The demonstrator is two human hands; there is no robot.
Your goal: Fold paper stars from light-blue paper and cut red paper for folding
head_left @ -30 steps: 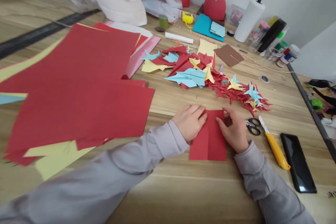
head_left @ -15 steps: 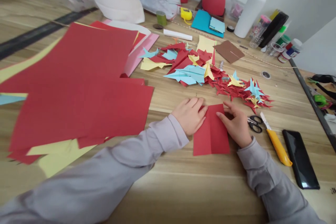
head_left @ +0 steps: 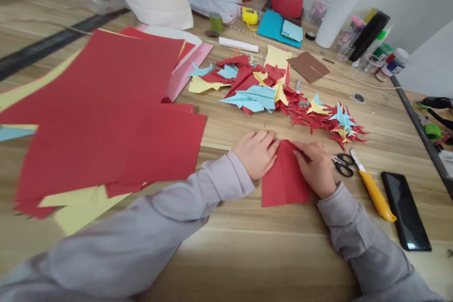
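A small sheet of red paper (head_left: pixel 283 184) with a crease down its middle lies on the table before me. My left hand (head_left: pixel 256 153) holds its upper left edge down against the wood, fingers bent and close together. At the upper right corner, my right hand (head_left: pixel 314 165) pinches the paper between thumb and fingers, with the corner turned inward. The fingertips partly hide that corner. Just right of this hand lie black-handled scissors (head_left: pixel 342 165) and a yellow craft knife (head_left: pixel 377 193) with its blade out.
Large red sheets (head_left: pixel 106 113) are stacked at the left, with yellow paper (head_left: pixel 85 212) below. Beyond my hands runs a pile of folded paper planes (head_left: pixel 255 96). A black phone (head_left: pixel 406 210) lies at the right. Bottles (head_left: pixel 338 14) and a yellow tape measure (head_left: pixel 249 16) stand along the back.
My right hand has moved slightly left, bringing the paper's upper right corner in toward the middle crease. My left hand stays in nearly the same place.
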